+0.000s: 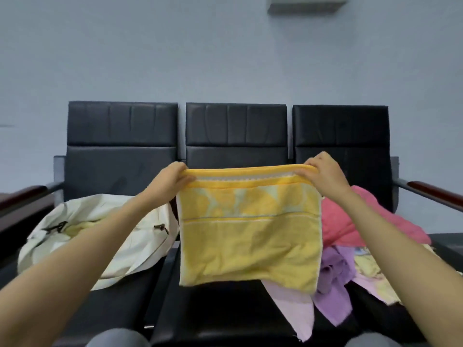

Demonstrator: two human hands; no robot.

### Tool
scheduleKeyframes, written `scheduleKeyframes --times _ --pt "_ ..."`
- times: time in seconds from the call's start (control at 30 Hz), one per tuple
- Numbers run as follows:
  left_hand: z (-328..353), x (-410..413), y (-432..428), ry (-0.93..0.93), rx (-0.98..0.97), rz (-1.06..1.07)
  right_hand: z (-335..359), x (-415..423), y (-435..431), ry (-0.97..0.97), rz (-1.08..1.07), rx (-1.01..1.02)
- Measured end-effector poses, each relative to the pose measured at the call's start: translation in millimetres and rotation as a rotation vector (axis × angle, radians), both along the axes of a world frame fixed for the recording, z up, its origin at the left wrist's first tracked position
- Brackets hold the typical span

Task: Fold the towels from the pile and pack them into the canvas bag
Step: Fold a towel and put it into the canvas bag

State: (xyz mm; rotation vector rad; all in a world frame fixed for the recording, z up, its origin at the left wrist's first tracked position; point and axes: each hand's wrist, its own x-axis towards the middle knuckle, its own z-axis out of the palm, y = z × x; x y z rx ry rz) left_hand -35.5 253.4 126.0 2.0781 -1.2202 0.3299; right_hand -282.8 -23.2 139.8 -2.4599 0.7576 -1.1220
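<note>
On the left seat of a black bench (235, 126), a cream canvas bag (100, 236) is seen lying slumped, with something pale yellow showing at its opening. Just right of it, the upper left corner of a yellow towel (248, 236) is pinched by the left hand (175, 179), fingers curled over the edge. The towel is held up in front of the middle seat, stretched flat and hanging down. Its upper right corner is gripped in the same way by the right hand (323, 174). On the right seat, the pile of towels (363, 246) is heaped loosely, pink above, purple and pale patterned pieces below.
</note>
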Motion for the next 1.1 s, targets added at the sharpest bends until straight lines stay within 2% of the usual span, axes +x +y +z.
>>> scheduleKeyframes --times 0.03,0.1,0.17,0.23,0.33,0.4,0.53,0.63,0.7,0.77,0.83,0.9,1.0,1.1 --pt "10.2 -3.6 2.1 -0.013 -0.105 0.011 9.0 -2.7 5.2 -0.081 -0.004 -0.017" --pt "24.8 -10.5 3.9 0.103 -0.309 0.015 22.5 -7.8 13.4 -0.161 0.012 -0.006" --pt "30.0 -15.1 6.4 0.346 -0.372 -0.059 28.3 -13.1 18.8 -0.009 0.06 0.033" --pt "29.0 -12.2 11.1 0.469 -0.374 -0.075 29.2 -18.9 22.3 0.091 0.085 0.05" --pt "28.7 -9.4 18.0 0.534 -0.53 -0.059 32.7 -25.4 27.6 -0.164 0.114 0.075" --pt "30.7 -10.4 18.9 0.523 -0.56 -0.063 37.2 -25.7 31.0 -0.261 0.119 0.065" --pt "34.5 -7.1 21.6 0.39 -0.485 -0.012 41.0 -25.4 27.9 -0.243 0.14 0.1" --pt "23.4 3.2 20.3 0.249 -0.303 0.135 33.6 -23.6 12.8 -0.067 0.179 0.257" --pt "8.2 9.6 15.2 0.281 -0.185 0.195 18.6 -18.0 4.1 0.086 0.146 0.321" --pt "-5.8 13.3 7.4 0.366 -0.131 0.209 1.7 -8.8 -0.1 0.165 0.059 0.293" --pt "-14.4 16.1 -2.5 0.519 -0.237 0.15 -9.8 2.0 -0.5 0.115 0.021 0.314" --pt "-14.7 19.4 -12.0 0.595 -0.392 0.113 -12.8 12.4 -4.0 -0.043 0.076 0.47" --pt "-9.8 24.1 -14.6 0.528 -0.52 0.141 -9.1 23.1 -11.0 -0.268 0.166 0.559" --pt "-15.5 22.4 -6.1 0.534 -0.541 0.102 -10.8 24.4 -7.0 -0.291 0.163 0.454"
